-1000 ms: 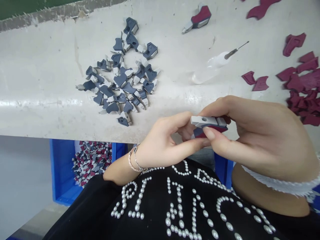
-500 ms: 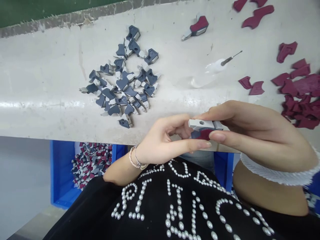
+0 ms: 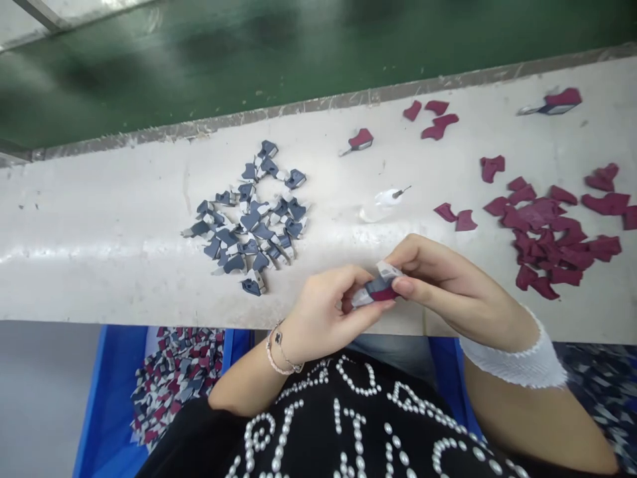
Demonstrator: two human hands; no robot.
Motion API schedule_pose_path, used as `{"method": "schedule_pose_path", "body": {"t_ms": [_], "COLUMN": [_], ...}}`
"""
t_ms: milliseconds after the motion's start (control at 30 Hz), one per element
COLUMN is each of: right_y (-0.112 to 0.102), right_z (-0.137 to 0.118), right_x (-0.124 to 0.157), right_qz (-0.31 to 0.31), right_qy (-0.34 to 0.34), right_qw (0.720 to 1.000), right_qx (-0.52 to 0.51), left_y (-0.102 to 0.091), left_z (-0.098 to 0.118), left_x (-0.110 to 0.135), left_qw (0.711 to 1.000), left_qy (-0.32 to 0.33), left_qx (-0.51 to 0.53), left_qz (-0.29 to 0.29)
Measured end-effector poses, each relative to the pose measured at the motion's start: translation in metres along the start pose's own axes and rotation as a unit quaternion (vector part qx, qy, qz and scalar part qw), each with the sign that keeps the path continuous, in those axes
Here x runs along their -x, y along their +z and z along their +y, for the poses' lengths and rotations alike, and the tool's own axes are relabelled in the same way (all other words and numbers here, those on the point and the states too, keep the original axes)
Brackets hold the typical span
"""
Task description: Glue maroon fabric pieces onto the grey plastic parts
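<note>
Between my hands, just over the table's near edge, is a small plastic part (image 3: 377,290) in grey, white and maroon. My left hand (image 3: 323,309) pinches its left end between thumb and fingers. At its other end, my right hand (image 3: 448,285) has thumb and fingertips closed on the white upper piece. My fingers cover some of the part. Beyond the hands lies a white bottle (image 3: 382,204) with a thin needle tip. Loose maroon pieces (image 3: 542,212) lie in a heap to the right. Grey-and-white parts (image 3: 251,221) are piled to the left.
Two maroon-topped parts, one near the centre (image 3: 362,139) and one at far right (image 3: 563,101), lie toward the table's back. A green surface (image 3: 298,60) runs behind the table (image 3: 99,265). Below the near edge, a blue bin (image 3: 94,411) holds many mixed parts.
The held part has turned from nearly level to tilted, its white end now raised toward my right hand. My view has shifted, showing more of the table's back and right side.
</note>
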State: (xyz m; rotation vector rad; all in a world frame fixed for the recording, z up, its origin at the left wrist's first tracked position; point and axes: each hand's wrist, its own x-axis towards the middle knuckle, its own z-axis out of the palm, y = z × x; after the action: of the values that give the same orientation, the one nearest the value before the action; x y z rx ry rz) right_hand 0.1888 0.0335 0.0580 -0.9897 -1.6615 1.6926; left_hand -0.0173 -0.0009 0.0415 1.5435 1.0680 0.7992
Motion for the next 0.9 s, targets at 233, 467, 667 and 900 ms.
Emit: {"method": "schedule_pose_path", "body": {"t_ms": [233,467,667,900], "right_y": [-0.067,-0.097,-0.055,-0.04], "right_z": [0.004,0.017,0.029,0.016], "right_x": [0.014,-0.04,-0.042,-0.062], "right_qz": [0.111,0.205,0.122,0.053], "right_qy": [0.054,0.138,0.09,0.067], "right_qw": [0.961,0.938,0.951,0.974], "right_qx": [0.246,0.244,0.269,0.209], "left_y": [-0.05,-0.071,-0.062,-0.08], "left_z": [-0.011,-0.018,-0.013,-0.006], "left_x": [-0.016,-0.059,-0.08,-0.093], "left_qw": [0.935,0.809,0.769,0.779], "left_qy": [0.029,-0.103,-0.136,-0.136], "left_qx": [-0.34,-0.564,-0.608,-0.602], "left_qz": [0.096,0.133,0.143,0.11]}}
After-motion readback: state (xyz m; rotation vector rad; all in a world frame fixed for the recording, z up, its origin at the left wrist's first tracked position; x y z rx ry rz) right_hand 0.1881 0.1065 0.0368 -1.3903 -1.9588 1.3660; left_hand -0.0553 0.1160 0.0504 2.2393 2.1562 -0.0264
